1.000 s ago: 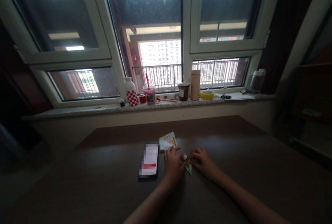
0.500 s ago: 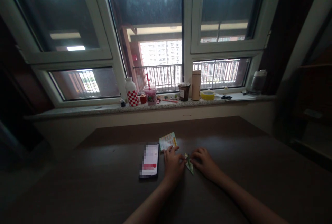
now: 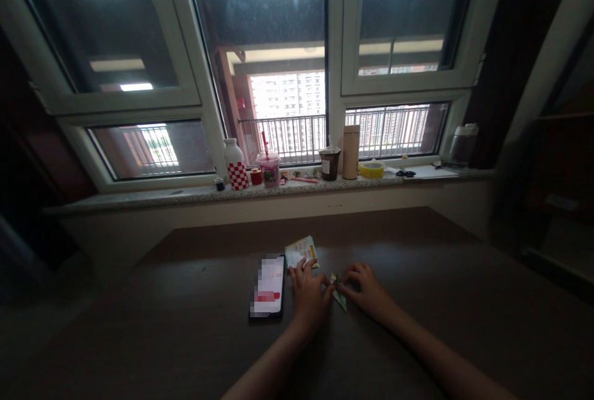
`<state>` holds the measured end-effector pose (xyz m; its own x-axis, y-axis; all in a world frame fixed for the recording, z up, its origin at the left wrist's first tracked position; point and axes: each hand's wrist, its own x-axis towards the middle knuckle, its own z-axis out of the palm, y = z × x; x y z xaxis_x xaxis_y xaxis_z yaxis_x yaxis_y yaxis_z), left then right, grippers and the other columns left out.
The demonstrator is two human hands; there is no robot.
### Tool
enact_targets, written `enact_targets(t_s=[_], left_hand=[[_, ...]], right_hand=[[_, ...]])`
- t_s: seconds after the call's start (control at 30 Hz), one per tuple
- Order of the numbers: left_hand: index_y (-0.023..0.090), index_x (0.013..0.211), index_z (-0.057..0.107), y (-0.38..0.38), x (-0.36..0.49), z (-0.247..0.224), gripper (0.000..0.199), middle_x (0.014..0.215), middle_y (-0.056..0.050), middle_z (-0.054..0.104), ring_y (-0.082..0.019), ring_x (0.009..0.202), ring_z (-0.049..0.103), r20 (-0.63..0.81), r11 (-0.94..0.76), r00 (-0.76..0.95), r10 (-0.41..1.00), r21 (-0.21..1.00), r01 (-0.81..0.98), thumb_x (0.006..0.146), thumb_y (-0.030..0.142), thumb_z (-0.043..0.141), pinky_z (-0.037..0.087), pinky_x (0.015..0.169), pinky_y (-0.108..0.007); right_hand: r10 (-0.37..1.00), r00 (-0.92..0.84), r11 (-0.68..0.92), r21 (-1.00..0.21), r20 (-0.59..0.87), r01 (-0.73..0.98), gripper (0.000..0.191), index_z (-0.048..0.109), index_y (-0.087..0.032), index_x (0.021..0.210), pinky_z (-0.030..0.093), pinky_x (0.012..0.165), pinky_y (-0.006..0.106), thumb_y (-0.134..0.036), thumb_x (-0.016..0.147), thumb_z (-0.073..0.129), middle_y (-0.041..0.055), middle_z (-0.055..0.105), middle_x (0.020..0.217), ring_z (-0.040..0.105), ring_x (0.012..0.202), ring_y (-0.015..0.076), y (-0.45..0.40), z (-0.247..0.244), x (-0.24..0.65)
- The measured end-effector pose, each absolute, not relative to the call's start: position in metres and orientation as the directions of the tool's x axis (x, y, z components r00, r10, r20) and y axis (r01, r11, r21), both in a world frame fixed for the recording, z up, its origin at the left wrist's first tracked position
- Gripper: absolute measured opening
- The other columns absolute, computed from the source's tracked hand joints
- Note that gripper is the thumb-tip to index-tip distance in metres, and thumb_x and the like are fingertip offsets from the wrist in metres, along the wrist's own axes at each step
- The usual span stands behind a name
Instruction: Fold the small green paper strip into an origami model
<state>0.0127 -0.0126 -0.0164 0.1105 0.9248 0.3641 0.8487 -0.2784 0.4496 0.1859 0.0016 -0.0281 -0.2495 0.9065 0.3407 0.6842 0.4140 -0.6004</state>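
Folded green-and-white paper (image 3: 338, 293), small and pointed, lies on the dark brown table (image 3: 417, 326) between the two hands, pinched from both sides. Left hand (image 3: 309, 293) rests on the tabletop with its fingers curled and its fingertips closed on the paper's left edge. Right hand (image 3: 366, 289) meets it from the other side, fingers bent, thumb and forefinger closed on the paper's right edge, so the two hands are together, almost touching over the paper. How the folds run cannot be made out at this size.

Just left of the left hand lies a smartphone (image 3: 268, 285), face up with its screen lit, its long side running away from the person. Beyond the left hand's fingertips, touching or nearly touching them, sits a flat printed packet (image 3: 301, 251) in pale green and orange.

Further back, well apart from the hands, the stone windowsill (image 3: 139, 197) carries a white bottle with a red checked base (image 3: 235, 164), a pink lidded cup with a straw (image 3: 269, 167), a dark cup (image 3: 329, 162), a tall beige flask (image 3: 351, 151), a roll of yellow tape (image 3: 372, 169), black scissors (image 3: 405, 173) and a kettle (image 3: 461, 144) at the right end
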Motion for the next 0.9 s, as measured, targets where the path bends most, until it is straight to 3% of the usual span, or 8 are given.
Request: enact_targets(t_s=[0.23,0.4,0.5,0.63,0.9], left_hand=[[0.03,0.083,0.073,-0.0124,0.0144,-0.0149,0.011,0.135,-0.004,0.049,-0.032,0.135,0.025,0.344,-0.287,0.116,0.932,0.504,0.815,0.072,0.029,0.071,0.008,0.111,-0.06],[0.026,0.08,0.072,-0.0109,0.016,-0.0164,0.008,0.134,-0.005,0.05,-0.032,0.135,0.025,0.341,-0.287,0.12,0.932,0.494,0.821,0.074,0.031,0.069,0.008,0.111,-0.061],[0.025,0.082,0.069,-0.0095,0.0166,-0.0185,0.006,0.136,-0.004,0.048,-0.032,0.135,0.025,0.341,-0.29,0.132,0.931,0.469,0.835,0.077,0.027,0.066,0.008,0.11,-0.062],[0.024,0.083,0.066,-0.0093,0.0174,-0.0202,0.006,0.139,-0.004,0.045,-0.031,0.136,0.024,0.346,-0.289,0.135,0.929,0.445,0.848,0.079,0.023,0.062,0.008,0.11,-0.063],[0.023,0.083,0.064,-0.0107,0.0186,-0.0163,0.004,0.139,-0.004,0.044,-0.031,0.135,0.026,0.341,-0.282,0.136,0.93,0.428,0.859,0.079,0.022,0.062,0.01,0.111,-0.061]], right_hand=[[0.906,-0.242,0.411,-0.584,0.347,0.7,0.01,0.068,-0.022,0.077,0.04,0.088,0.034,-0.031,0.081,0.066,0.0054,0.061,0.094,0.05,0.098,0.0223,0.0036,-0.0312,0.1855],[0.903,-0.245,0.415,-0.572,0.352,0.708,0.01,0.067,-0.023,0.078,0.04,0.088,0.035,-0.032,0.081,0.066,0.0051,0.06,0.095,0.05,0.098,0.0226,0.0049,-0.0348,0.1853],[0.905,-0.253,0.414,-0.563,0.342,0.715,0.003,0.067,-0.023,0.081,0.04,0.089,0.035,-0.025,0.08,0.065,0.0052,0.06,0.096,0.049,0.099,0.0227,0.0047,-0.034,0.1853],[0.908,-0.259,0.409,-0.56,0.329,0.721,0.008,0.068,-0.022,0.083,0.039,0.089,0.035,-0.018,0.078,0.063,0.006,0.061,0.096,0.049,0.099,0.0231,0.0032,-0.0302,0.1848],[0.909,-0.257,0.407,-0.557,0.329,0.724,0.008,0.068,-0.022,0.084,0.04,0.09,0.035,-0.019,0.078,0.063,0.0059,0.06,0.095,0.05,0.099,0.0232,0.0019,-0.0287,0.1843]])
